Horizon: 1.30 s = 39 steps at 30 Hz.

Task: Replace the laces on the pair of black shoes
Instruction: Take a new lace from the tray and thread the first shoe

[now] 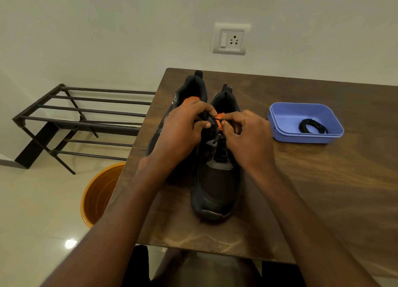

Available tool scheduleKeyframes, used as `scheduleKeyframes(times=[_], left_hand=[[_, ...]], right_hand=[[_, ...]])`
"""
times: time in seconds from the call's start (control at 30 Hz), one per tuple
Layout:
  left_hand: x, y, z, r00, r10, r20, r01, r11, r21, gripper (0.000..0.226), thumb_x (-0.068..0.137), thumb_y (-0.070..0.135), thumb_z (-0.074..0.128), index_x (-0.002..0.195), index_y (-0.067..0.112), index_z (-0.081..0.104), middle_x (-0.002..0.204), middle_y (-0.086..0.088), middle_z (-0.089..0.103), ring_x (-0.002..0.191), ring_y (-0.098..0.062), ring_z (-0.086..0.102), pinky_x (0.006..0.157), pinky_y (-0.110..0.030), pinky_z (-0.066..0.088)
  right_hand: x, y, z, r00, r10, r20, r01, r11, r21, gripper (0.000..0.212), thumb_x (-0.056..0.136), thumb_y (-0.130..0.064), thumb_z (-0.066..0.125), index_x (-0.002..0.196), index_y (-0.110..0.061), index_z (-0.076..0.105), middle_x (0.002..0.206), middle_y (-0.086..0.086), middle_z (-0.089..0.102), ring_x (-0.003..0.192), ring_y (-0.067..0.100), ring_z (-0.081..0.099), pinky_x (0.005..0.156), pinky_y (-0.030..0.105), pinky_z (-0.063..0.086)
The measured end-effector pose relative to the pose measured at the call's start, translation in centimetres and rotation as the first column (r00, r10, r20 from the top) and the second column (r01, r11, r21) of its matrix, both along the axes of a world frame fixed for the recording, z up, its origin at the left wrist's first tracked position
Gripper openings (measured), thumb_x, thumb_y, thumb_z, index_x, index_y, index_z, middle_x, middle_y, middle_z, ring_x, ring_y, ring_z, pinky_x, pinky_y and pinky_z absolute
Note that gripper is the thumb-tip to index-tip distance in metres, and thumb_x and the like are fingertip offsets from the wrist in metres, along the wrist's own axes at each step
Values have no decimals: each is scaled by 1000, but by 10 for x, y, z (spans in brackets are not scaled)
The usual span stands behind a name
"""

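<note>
Two hands pinch the thin black lace (217, 119) atop the right-hand black mesh shoe (217, 179): left hand (183, 131), right hand (245, 133). Shoe's long axis runs away from me; spare coiled black lace (313, 126) in blue plastic tray (280, 118), nearer right hand

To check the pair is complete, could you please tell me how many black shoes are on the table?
2: one black shoe at the brown wooden table's middle, the other black shoe beside it, leftward, partly hidden behind the left hand.

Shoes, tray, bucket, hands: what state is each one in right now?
Right shoe: upright on table, laces being worked near the top.
Left shoe: upright, mostly hidden by left hand.
Blue tray: open, holds coiled black lace.
Orange bucket: upright on floor.
Left hand: pinching lace.
Right hand: pinching lace.
</note>
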State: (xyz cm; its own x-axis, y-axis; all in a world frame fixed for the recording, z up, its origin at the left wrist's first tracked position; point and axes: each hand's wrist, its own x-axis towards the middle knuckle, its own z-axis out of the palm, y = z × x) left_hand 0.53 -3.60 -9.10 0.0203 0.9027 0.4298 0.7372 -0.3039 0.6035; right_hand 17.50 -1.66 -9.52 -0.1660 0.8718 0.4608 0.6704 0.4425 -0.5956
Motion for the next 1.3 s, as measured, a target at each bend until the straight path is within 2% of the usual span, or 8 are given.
scheduleKeyframes(times=[0.1, 0.27, 0.4, 0.5, 0.73, 0.97, 1.1, 1.3], left_hand=[[0, 1, 0, 999, 26, -24, -26, 1000, 10, 27, 91, 6, 73, 110, 25, 71, 110, 7, 63, 96, -2, 58, 85, -9, 46], [1, 2, -4, 1000, 16, -12, -16, 1000, 25, 27, 92, 6, 70, 111, 25, 70, 98, 6, 66, 90, -10, 64, 84, -37, 57], [1, 0, -4, 999, 17, 42, -18, 999, 28, 23, 93, 5, 68, 110, 21, 73, 92, 7, 68, 88, -7, 65, 84, -33, 57], [0, -1, -3, 998, 9, 64, -11, 999, 39, 23, 94, 4, 67, 109, 20, 73, 91, 8, 69, 88, -5, 66, 85, -31, 58], [-1, -1, -3, 997, 3, 72, -8, 998, 56, 22, 95, 5, 67, 109, 21, 74, 98, 6, 71, 92, -6, 66, 85, -29, 58], [2, -3, -2, 997, -8, 81, 5, 999, 37, 25, 97, 5, 64, 114, 22, 72, 98, 7, 71, 94, -5, 68, 87, -25, 58], [-4, -6, 2, 994, -12, 107, 14, 1000, -16, 15, 100, 11, 62, 111, 18, 70, 97, 8, 71, 94, -3, 68, 86, -21, 57], [2, -6, -3, 1000, 6, -9, -6, 999, 44, 5, 94, 15, 72, 95, 14, 67, 91, 6, 66, 84, -8, 63, 76, -30, 55]], right_hand=[[2, 0, -1, 995, 31, -92, -33, 999, -17, 21, 96, -20, 72, 116, -21, 78, 100, -3, 75, 88, 6, 66, 80, 23, 56], [4, 3, -3, 967, 11, -253, -35, 995, -90, 20, 94, -23, 75, 113, -22, 79, 98, -14, 75, 90, -3, 70, 83, 19, 58], [7, 5, 3, 989, 17, -147, -23, 999, -40, 16, 92, -22, 74, 106, -21, 81, 83, -14, 72, 74, 2, 69, 71, 28, 62], [8, 9, 4, 995, 52, -86, -56, 997, -44, 17, 92, -21, 73, 106, -21, 81, 91, -10, 76, 79, 5, 69, 76, 33, 62], [13, 10, 6, 952, 102, -287, -173, 957, -234, 22, 93, -21, 75, 96, -42, 73, 87, -21, 73, 85, 1, 73, 81, 26, 62], [4, 11, 3, 973, 71, -219, -128, 958, -257, 16, 93, -22, 73, 105, -30, 81, 83, -11, 73, 82, 17, 70, 81, 38, 61], [4, 12, 2, 984, 93, -155, -125, 968, -217, 19, 94, -24, 71, 111, -25, 80, 95, -13, 70, 87, 5, 66, 87, 37, 59], [8, 10, -1, 990, 129, -63, -138, 975, -175, 25, 99, -27, 65, 122, -23, 75, 83, -16, 49, 74, 7, 54, 76, 32, 53]])
